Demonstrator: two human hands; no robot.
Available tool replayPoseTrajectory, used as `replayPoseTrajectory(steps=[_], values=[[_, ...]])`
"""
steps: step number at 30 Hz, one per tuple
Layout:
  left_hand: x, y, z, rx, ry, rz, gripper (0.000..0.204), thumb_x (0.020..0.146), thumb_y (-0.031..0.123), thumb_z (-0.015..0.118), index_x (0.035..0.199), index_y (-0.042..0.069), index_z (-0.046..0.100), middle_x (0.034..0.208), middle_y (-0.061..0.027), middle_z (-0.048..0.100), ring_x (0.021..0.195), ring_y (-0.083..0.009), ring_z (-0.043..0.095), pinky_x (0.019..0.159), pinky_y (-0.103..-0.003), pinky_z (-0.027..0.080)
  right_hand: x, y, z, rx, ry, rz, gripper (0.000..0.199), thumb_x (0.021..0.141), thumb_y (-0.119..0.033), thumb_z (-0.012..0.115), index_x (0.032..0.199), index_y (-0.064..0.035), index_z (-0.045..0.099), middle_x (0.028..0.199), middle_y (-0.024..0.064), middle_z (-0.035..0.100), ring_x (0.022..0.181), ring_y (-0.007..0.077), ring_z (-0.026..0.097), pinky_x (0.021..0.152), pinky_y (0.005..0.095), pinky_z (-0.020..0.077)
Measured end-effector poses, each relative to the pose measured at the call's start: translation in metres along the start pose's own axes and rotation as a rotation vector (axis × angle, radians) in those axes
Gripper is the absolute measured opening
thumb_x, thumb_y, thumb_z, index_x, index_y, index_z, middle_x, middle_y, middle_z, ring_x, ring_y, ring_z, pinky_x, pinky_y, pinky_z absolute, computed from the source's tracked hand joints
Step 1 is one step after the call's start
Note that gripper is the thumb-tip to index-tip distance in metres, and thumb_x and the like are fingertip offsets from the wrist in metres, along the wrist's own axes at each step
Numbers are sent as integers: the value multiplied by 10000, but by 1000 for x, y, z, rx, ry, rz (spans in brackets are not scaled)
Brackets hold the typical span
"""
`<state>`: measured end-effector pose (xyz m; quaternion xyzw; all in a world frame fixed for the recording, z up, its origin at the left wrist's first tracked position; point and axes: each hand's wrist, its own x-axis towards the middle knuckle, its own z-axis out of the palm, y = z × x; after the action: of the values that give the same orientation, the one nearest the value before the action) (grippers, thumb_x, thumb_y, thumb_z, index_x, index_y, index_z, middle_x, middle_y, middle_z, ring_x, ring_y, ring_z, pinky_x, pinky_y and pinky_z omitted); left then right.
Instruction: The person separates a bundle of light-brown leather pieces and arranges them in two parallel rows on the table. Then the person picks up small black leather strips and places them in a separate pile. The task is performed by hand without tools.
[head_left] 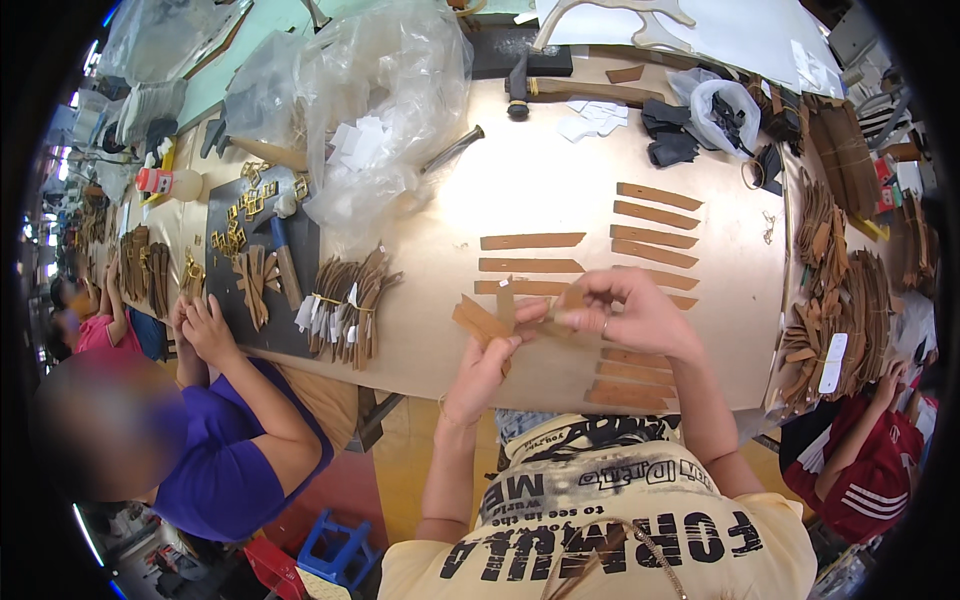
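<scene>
My left hand (pixel 484 366) grips a small fan of brown leather strips (pixel 480 318) above the near edge of the tan worktable (pixel 520 180). Just to its right, my right hand (pixel 630 312) pinches one strip (pixel 568 300) between thumb and fingers, almost touching the fan. Beyond my hands, brown strips (pixel 532 241) lie in a column on the table, with a second column (pixel 655 215) to their right. More strips (pixel 628 378) lie flat under my right wrist.
Bundled strips (pixel 345 305) and a hammer (pixel 285 265) lie on a dark mat (pixel 262 330) with brass buckles (pixel 240 215) at left. Clear plastic bags (pixel 385 90) stand behind. Stacks of brown pieces (pixel 845 300) crowd the right edge. A person in purple (pixel 225 440) works at left, another in red (pixel 865 450) at right.
</scene>
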<state>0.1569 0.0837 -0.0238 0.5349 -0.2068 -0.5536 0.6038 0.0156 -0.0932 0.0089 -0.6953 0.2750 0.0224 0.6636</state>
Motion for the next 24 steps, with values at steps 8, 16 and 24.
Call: replayPoseTrajectory(steps=[8, 16, 24], values=[[7, 11, 14, 50, 19, -207, 246, 954, 128, 654, 1164, 10, 605, 991, -27, 642, 829, -107, 619, 689, -247, 521, 13, -11, 19, -47, 227, -118, 536, 864, -254, 767, 1313, -32, 574, 759, -18, 597, 700, 82, 487, 674, 262, 422], [38, 22, 12, -162, 345, 29, 273, 925, 99, 687, 1161, -20, 619, 1013, -83, 663, 830, -150, 675, 618, -231, 570, 18, 17, 18, 391, 39, -41, 344, 972, -280, 633, 1184, -11, 659, 933, 52, 717, 807, 100, 601, 760, 276, 498], [89, 37, -23, 27, 453, 100, 254, 918, 114, 700, 1115, -25, 620, 995, -84, 665, 855, -163, 689, 567, -237, 554, 64, 7, -17, -314, 324, -13, 235, 929, -162, 633, 1063, 9, 721, 796, 90, 716, 705, 119, 615, 672, 286, 491]])
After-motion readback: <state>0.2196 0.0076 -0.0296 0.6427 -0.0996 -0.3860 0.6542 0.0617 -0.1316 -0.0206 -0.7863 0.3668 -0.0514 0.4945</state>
